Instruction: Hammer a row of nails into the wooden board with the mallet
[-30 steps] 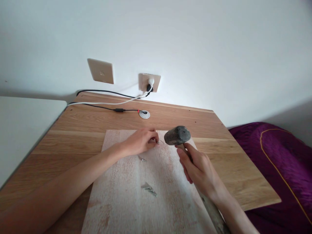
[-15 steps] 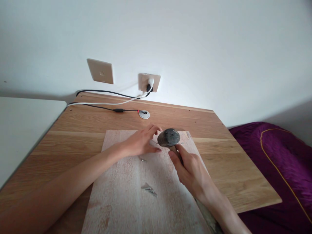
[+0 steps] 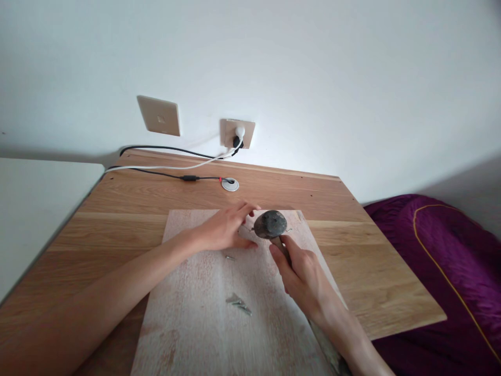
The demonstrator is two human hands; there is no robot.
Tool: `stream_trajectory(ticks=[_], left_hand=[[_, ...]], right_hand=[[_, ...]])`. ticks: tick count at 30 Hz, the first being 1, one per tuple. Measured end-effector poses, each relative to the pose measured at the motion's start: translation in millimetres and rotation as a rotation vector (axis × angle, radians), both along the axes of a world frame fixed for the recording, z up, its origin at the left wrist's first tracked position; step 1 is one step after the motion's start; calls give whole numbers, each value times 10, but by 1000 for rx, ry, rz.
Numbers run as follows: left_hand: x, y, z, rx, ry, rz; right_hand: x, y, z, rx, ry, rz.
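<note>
My right hand (image 3: 299,266) is wrapped round the handle of a hammer (image 3: 271,224), whose dark, worn head is over the far part of a whitish wooden board (image 3: 188,318). My left hand (image 3: 230,227) is just left of that head, thumb and fingers spread, holding nothing. Between its fingertips and the hammer head a thin nail (image 3: 246,228) shows in part. Another nail end (image 3: 289,230) pokes out to the right of the head. One loose nail (image 3: 230,257) lies below my left hand, and a small pile of nails (image 3: 239,304) lies nearer me.
The board lies on a wooden desk (image 3: 376,271) against a white wall. Black and white cables (image 3: 168,167) run along the back to a wall socket (image 3: 237,133), past a round cable grommet (image 3: 230,184). A white surface (image 3: 43,209) is at left, purple fabric (image 3: 450,250) at right.
The hammer head has shifted very slightly down and left in view. The whole view has moved a little; both hands keep nearly the same pose.
</note>
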State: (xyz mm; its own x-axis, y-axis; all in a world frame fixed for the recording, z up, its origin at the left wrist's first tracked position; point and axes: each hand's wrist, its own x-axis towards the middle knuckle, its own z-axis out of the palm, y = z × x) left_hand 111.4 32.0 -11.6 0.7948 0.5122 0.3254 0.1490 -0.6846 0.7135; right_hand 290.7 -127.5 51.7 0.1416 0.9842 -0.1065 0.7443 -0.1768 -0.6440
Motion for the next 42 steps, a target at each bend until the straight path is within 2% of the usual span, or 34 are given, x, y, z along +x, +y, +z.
stream_trajectory(ticks=[3,5,9,11,16,23,32,42], left_hand=[[10,0,-13,44,22,11],[19,-1,-14,59,40,18],[25,-9,2,69,61,40],[22,-14,11,69,67,40],[17,-26,32,66,83,51],[26,-24,37,23,111,64],[19,44,89,-141,-46,36],[22,40,125,-129,-37,44]], right_hand=[[62,-212,-92,54,40,-108],[97,-361,-154,33,76,-181],[110,-510,-219,-30,72,-192],[89,-504,-226,-49,60,-193],[56,-465,-259,27,56,-184],[78,-482,-298,13,68,-191],[103,-495,-273,-83,110,-200],[112,-502,-299,-58,129,-202]])
